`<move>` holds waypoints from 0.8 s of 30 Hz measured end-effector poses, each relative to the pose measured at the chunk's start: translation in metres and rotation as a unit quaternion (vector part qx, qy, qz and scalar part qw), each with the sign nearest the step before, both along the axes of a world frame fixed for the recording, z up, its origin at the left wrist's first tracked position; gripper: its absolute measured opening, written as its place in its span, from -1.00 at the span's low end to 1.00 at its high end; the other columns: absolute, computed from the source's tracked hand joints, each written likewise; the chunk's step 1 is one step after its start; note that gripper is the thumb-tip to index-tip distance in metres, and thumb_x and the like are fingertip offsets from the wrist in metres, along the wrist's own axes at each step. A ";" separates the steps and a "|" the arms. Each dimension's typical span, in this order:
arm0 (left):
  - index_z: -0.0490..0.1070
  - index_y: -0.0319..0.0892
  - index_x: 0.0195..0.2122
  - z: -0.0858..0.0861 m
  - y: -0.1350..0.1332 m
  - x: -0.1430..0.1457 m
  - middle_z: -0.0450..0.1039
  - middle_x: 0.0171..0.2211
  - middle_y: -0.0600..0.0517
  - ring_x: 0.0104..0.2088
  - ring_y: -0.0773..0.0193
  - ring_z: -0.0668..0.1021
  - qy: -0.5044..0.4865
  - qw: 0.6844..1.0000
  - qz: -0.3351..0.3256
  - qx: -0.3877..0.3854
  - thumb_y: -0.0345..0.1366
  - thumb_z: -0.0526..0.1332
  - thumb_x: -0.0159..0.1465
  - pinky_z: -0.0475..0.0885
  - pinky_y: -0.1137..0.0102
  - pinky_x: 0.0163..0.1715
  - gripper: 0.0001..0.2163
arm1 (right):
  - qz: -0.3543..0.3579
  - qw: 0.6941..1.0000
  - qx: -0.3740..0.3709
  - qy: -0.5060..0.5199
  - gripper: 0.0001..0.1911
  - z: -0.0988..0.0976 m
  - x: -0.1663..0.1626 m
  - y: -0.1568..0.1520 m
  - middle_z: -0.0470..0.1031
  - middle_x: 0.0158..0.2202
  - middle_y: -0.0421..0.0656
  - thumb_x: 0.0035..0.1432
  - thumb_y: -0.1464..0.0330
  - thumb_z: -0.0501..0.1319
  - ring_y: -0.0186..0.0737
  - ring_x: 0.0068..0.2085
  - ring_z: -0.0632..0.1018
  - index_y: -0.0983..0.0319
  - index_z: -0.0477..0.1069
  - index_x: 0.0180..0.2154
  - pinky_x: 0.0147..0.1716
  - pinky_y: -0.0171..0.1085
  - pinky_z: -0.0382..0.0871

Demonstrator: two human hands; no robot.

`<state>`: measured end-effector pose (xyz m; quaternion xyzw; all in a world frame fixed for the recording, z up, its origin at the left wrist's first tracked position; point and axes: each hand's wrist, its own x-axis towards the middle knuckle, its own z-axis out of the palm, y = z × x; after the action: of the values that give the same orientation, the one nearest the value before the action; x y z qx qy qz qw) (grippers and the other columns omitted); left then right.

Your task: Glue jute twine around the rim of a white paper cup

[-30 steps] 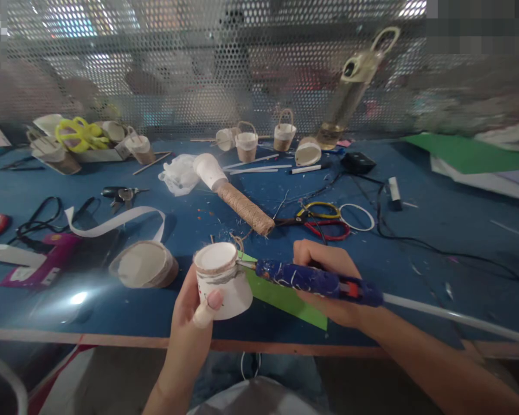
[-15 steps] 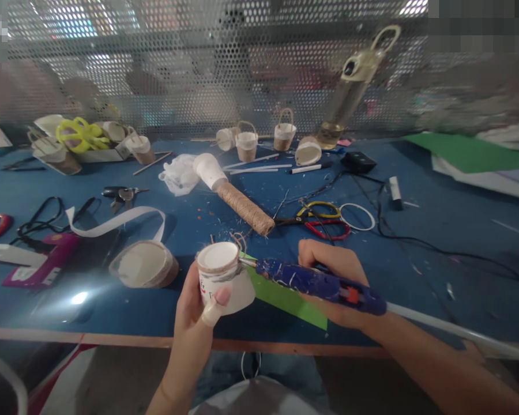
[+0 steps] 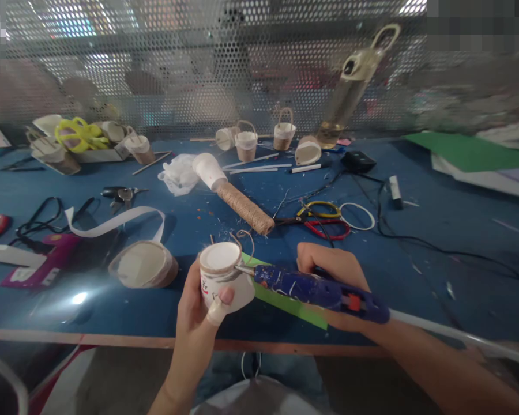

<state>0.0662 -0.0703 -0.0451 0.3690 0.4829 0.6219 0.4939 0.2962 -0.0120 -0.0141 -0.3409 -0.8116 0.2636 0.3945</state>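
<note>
My left hand (image 3: 199, 305) is closed round a small white paper cup (image 3: 221, 276), its thumb on the near side and its fingers mostly hidden behind. Brown twine runs about the cup's upper edge, and printed marks show on its side. My right hand (image 3: 335, 271) grips a blue hot glue gun (image 3: 303, 285) with a clear glue stick (image 3: 450, 331) coming out of its back. The metal nozzle meets the cup just below the twine. Beneath the gun lies a bright green paper strip (image 3: 285, 300).
A twine-wrapped roll (image 3: 246, 207) lies behind the cup, near scissors (image 3: 324, 227). On the left stand a wide paper cup (image 3: 145, 265) and a white ribbon (image 3: 116, 222). Several small cups with handles (image 3: 246, 144) line the back by a perforated screen (image 3: 155, 69) and a tilted bottle (image 3: 346, 86).
The nozzle has moved slightly left and down along the cup's edge, onto its near side. The cup has turned a little and shifted slightly right in my left hand.
</note>
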 end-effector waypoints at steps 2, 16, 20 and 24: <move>0.55 -0.01 0.17 0.000 0.000 -0.001 0.62 0.13 -0.01 0.16 0.04 0.57 -0.002 1.000 -0.002 -0.003 -0.13 0.49 0.26 0.40 0.31 0.18 -0.55 | 0.001 1.000 0.003 0.012 -0.72 -0.001 0.000 0.001 0.19 -0.54 -0.36 0.05 0.42 0.24 -0.40 -0.56 0.22 0.13 0.09 -0.45 -0.55 -0.32 0.04; 0.59 -0.05 0.16 0.004 0.001 0.000 0.63 0.12 -0.04 0.18 -0.04 0.56 -0.026 0.999 0.015 -0.011 -0.06 0.52 0.21 0.36 0.22 0.25 -0.49 | -0.023 0.994 -0.108 0.027 -0.69 0.002 -0.002 0.005 0.17 -0.56 -0.36 0.02 0.53 0.22 -0.34 -0.53 0.21 0.12 0.08 -0.47 -0.53 -0.29 0.02; 0.61 -0.07 0.12 0.005 0.001 -0.002 0.67 0.08 -0.06 0.16 -0.09 0.59 -0.043 0.999 0.007 -0.027 -0.02 0.54 0.16 0.42 0.18 0.21 -0.48 | -0.037 0.985 -0.161 0.038 -0.68 0.007 -0.002 0.009 0.15 -0.55 -0.35 -0.04 0.55 0.20 -0.34 -0.50 0.19 0.13 0.07 -0.49 -0.51 -0.30 0.02; 0.67 -0.07 0.04 0.010 0.002 -0.002 0.71 0.03 -0.08 0.14 -0.14 0.62 -0.063 0.997 -0.017 -0.047 0.01 0.57 0.08 0.49 0.18 0.15 -0.48 | -0.027 0.972 -0.222 0.068 -0.71 0.006 0.001 0.011 0.19 -0.52 -0.33 0.06 0.51 0.26 -0.32 -0.48 0.27 0.14 0.15 -0.49 -0.50 -0.31 0.12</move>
<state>0.0638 -0.0688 -0.0356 0.3139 0.4733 0.6116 0.5508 0.2976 -0.0006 -0.0085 -0.4235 -0.6941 0.4492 0.3702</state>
